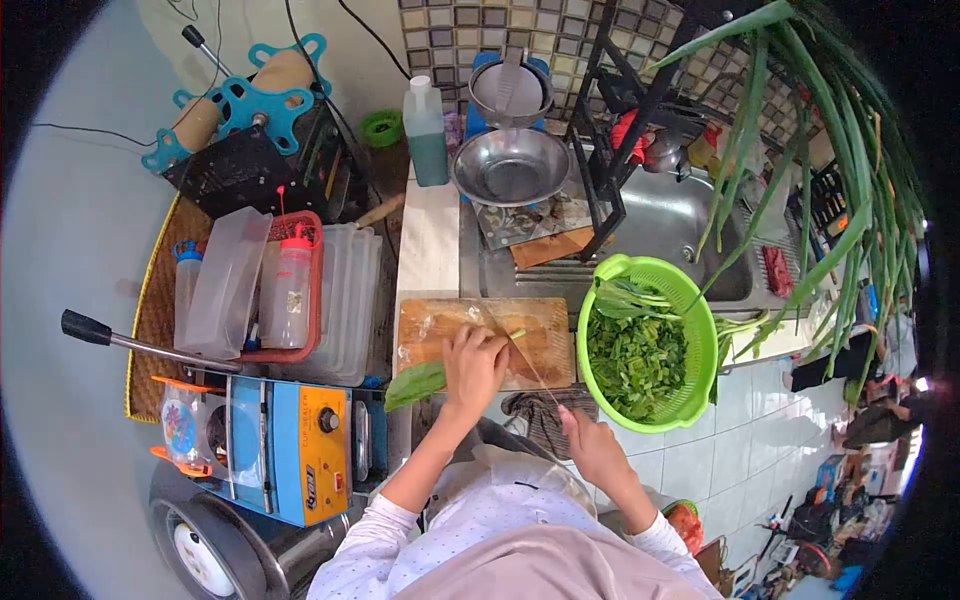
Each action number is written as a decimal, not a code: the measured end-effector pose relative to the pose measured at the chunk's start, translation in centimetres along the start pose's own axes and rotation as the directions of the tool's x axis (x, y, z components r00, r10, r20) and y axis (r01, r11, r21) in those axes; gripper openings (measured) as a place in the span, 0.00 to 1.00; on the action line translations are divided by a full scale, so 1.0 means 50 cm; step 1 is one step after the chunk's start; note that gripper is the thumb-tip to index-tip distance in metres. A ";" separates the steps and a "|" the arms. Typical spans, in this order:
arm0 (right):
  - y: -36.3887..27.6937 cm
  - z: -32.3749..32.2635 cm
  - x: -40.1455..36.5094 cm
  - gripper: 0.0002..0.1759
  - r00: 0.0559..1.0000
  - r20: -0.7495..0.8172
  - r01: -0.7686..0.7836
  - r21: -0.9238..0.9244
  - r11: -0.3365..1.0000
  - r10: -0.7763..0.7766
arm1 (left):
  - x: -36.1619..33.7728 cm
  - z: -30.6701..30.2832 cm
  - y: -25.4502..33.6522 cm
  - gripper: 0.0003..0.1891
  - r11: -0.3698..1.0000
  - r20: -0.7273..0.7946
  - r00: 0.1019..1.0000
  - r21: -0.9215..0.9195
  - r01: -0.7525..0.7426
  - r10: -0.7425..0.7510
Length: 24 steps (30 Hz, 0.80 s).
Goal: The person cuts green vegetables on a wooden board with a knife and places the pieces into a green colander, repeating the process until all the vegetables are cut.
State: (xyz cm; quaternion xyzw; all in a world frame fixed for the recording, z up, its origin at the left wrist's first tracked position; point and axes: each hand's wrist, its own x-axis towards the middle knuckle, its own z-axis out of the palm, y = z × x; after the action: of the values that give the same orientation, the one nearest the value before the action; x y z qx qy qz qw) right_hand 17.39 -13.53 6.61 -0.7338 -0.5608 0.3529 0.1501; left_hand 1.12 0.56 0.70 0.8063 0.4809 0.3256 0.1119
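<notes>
Leafy greens (415, 382) are sliced on a cutting board (430, 330).
The greens are pinned under the curled left hand (475, 365); a knife (520, 355) is gripped in the right hand (590, 445), just beside a green colander (700, 310).

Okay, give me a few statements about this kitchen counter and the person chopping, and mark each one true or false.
1. The right hand grips a knife. True.
2. The left hand rests inside the colander. False: it holds leafy greens down on the wooden cutting board.
3. The green colander holds chopped greens. True.
4. The metal bowl sits on the cutting board. False: it stands behind the board, beside the sink.
</notes>
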 end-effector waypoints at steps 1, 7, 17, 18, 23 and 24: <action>0.003 0.000 0.001 0.23 1.000 -0.005 -0.002 0.005 1.000 0.002 | -0.003 -0.005 0.003 0.05 0.999 -0.008 1.000 0.030 0.017 -0.016; 0.002 -0.007 -0.020 0.23 0.998 -0.064 0.033 0.228 0.973 -0.019 | -0.013 -0.024 0.001 0.06 0.995 0.042 0.996 0.061 0.081 -0.083; -0.009 -0.019 -0.042 0.27 0.998 -0.057 -0.030 0.166 0.986 0.040 | -0.004 -0.007 -0.004 0.05 0.997 0.037 0.997 0.042 0.061 -0.063; -0.009 -0.019 -0.044 0.26 0.998 -0.061 -0.016 0.157 0.988 0.026 | -0.002 -0.003 -0.007 0.05 0.997 0.037 0.997 0.042 0.062 -0.064; -0.012 -0.017 -0.046 0.25 0.999 -0.038 -0.032 0.162 0.986 0.039 | 0.002 -0.020 0.005 0.05 0.995 -0.017 0.999 0.091 0.034 -0.033; -0.011 -0.017 -0.046 0.25 0.999 -0.033 -0.024 0.136 0.990 0.029 | -0.001 -0.019 0.003 0.05 0.995 -0.017 0.999 0.090 0.038 -0.037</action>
State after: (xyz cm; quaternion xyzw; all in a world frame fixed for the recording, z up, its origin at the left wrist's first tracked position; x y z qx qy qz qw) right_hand 17.30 -15.33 8.32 -0.7353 -0.5230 0.3794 0.2046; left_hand 0.60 0.34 1.48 0.7989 0.5110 0.3075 0.0776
